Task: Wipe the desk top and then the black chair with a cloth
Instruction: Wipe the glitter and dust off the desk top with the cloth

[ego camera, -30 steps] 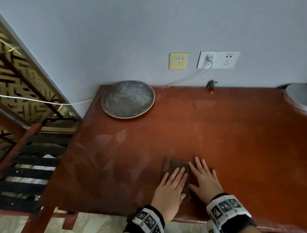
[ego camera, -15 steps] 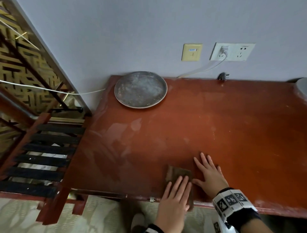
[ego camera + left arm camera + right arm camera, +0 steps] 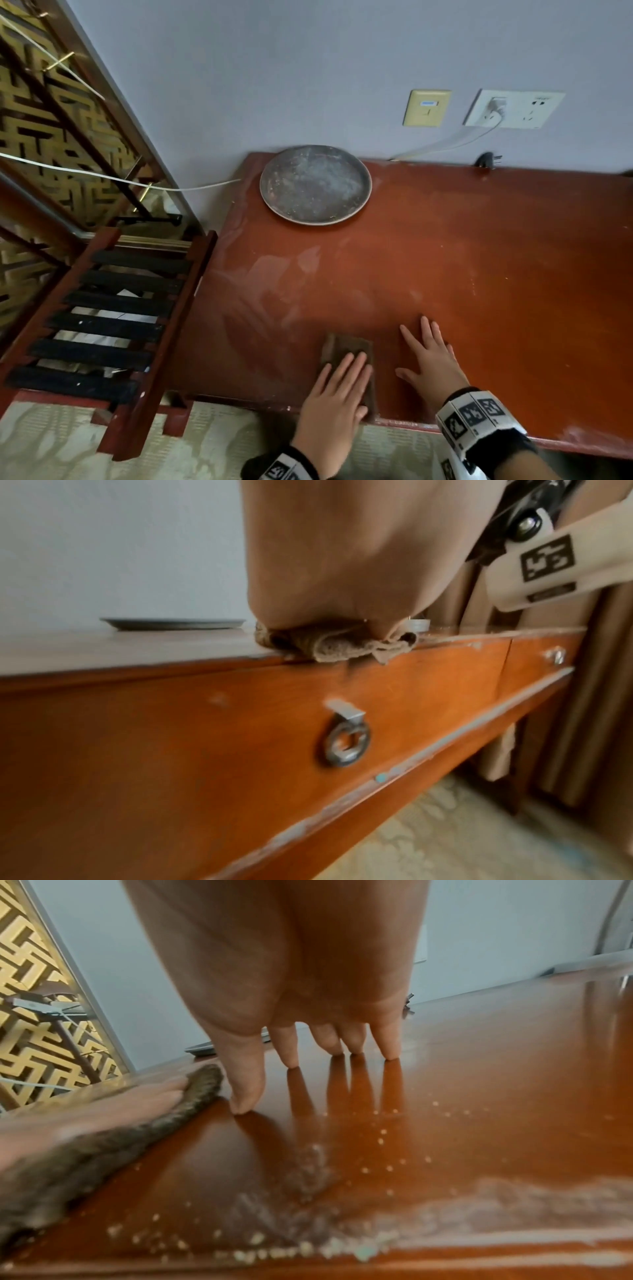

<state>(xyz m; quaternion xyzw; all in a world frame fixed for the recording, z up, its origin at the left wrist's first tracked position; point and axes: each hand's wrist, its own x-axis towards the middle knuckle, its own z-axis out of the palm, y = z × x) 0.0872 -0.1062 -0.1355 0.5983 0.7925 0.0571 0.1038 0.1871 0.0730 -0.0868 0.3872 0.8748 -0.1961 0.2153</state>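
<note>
Dim, even light; wrist views blurred; glossy desk top [image 3: 479, 1083] mirrors fingers [image 3: 291, 1053].

Folded brown cloth [image 3: 349, 353] on red-brown wooden worktop [image 3: 479, 274] at near edge, left hand [image 3: 334, 404] flat on it. Right hand [image 3: 431, 363] flat on worktop just right of cloth. Round grey metal tray [image 3: 315, 185] at far left corner by wall. Slatted dark chair [image 3: 102, 325] left of worktop.

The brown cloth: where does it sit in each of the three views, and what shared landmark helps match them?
Head: cloth at bottom centre, flat under the left hand at the desk's front edge.
Left wrist: cloth at upper centre, bunched under the palm, overhanging the edge.
Right wrist: cloth at lower left, under the blurred left hand.
Shared landmark: the round grey plate by the wall.
</note>
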